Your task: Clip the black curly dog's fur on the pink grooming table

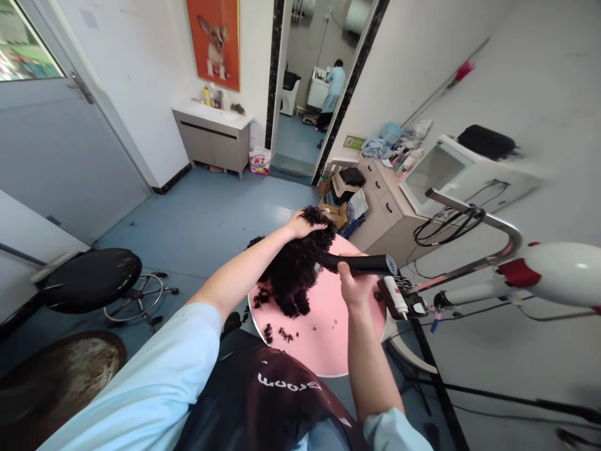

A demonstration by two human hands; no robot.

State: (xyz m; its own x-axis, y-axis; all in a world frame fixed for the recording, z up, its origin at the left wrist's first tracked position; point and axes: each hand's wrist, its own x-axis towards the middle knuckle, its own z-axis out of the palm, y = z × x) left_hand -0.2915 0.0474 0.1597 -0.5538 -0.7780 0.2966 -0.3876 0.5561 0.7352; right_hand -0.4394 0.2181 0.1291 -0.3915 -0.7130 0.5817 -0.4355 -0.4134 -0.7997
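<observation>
A black curly-haired dog (293,269) is on a round pink grooming table (323,344). My left hand (303,227) is closed around the top of the dog's head, its fingers partly sunk in the fur. In my right hand (354,285) is a black hair clipper (364,264), gripped by its body. The clipper's front end is at the dog's chest or neck, where dark fur partly hides the blade. Cut tufts of black hair (284,335) lie on the tabletop near the dog's paws.
A metal grooming arm (469,257) with a hanging cord rises at the right, beside a white and red dryer (554,275). A black stool (94,279) stands left. Behind are drawers (382,191) and a doorway showing another person (334,88).
</observation>
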